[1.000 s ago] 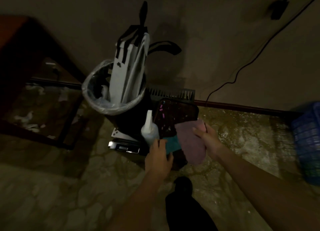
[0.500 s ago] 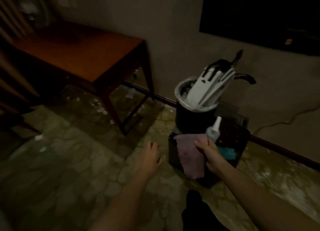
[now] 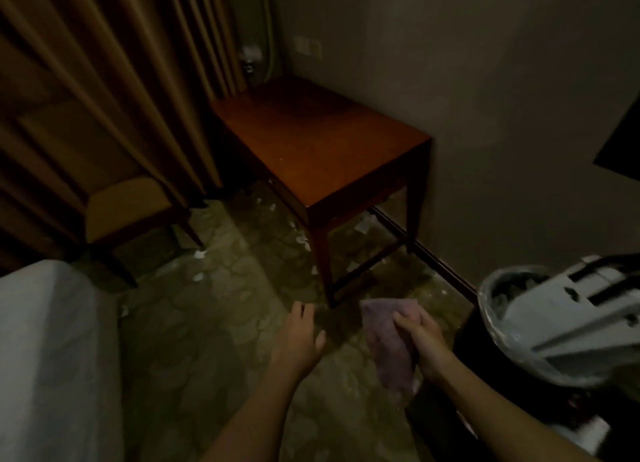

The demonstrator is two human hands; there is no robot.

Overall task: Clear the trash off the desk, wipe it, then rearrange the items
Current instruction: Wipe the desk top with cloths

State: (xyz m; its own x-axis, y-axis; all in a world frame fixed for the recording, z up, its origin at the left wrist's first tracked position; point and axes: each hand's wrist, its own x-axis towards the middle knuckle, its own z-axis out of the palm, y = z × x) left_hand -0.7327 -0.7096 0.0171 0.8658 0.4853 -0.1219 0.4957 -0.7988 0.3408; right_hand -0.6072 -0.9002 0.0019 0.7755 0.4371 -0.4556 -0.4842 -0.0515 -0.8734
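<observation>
Swinging left since the earlier frame, the view is now leaving the spray bottle and dark tray out of sight, and the pinkish-purple cloth is hanging over open floor rather than over the tray. The right hand is gripping the cloth along its right edge, fingers curled over the front, so the fabric is draping to the left of and below the grip. The left hand is hovering just beside it, fingers loosely spread and holding nothing. Ahead, the reddish wooden desk is standing against the wall, with paper scraps lying on the floor around its legs. A lined trash bin holding a white paper bag is sitting at the right.
</observation>
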